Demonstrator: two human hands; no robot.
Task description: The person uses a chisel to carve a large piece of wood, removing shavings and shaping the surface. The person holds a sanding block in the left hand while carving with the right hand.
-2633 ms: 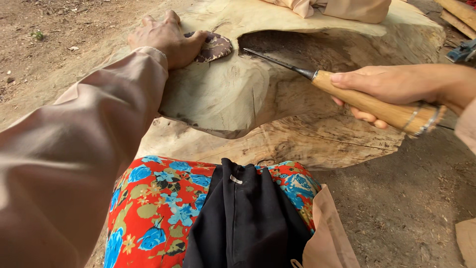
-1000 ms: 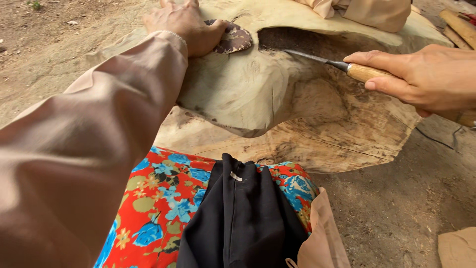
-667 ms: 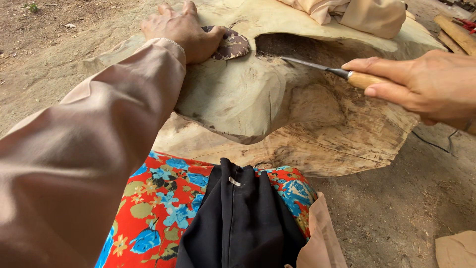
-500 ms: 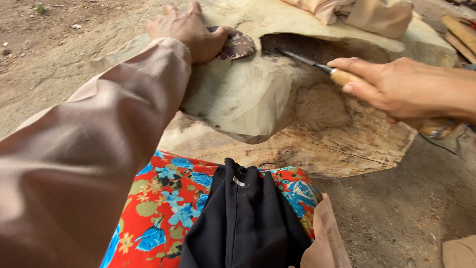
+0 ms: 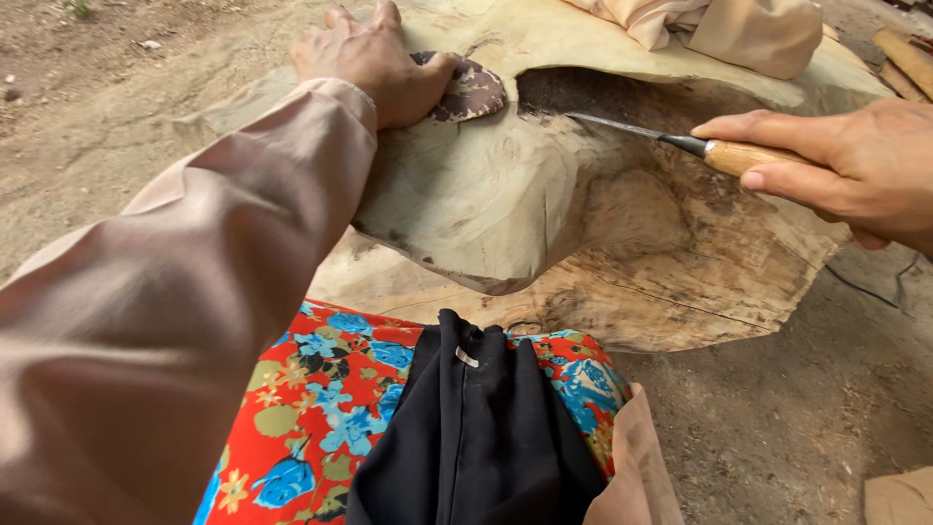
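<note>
My left hand lies flat, fingers released, on the pale carved wood; my right hand grasps a chisel over bare dirt ground.

right hand slid up the chisel handle toward the blade, tip now nearer the hollow's edge

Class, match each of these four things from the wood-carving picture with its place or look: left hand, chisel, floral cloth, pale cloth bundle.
Things:
1. left hand
2. chisel
3. floral cloth
4. pale cloth bundle

Descriptions:
A. red with blue flowers, at the bottom of the view
B. lying on the far top of the wood block
C. flat on the block beside a dark scaly patch
D. held by its wooden handle in the right hand

Pairs: 1-C, 2-D, 3-A, 4-B
</note>
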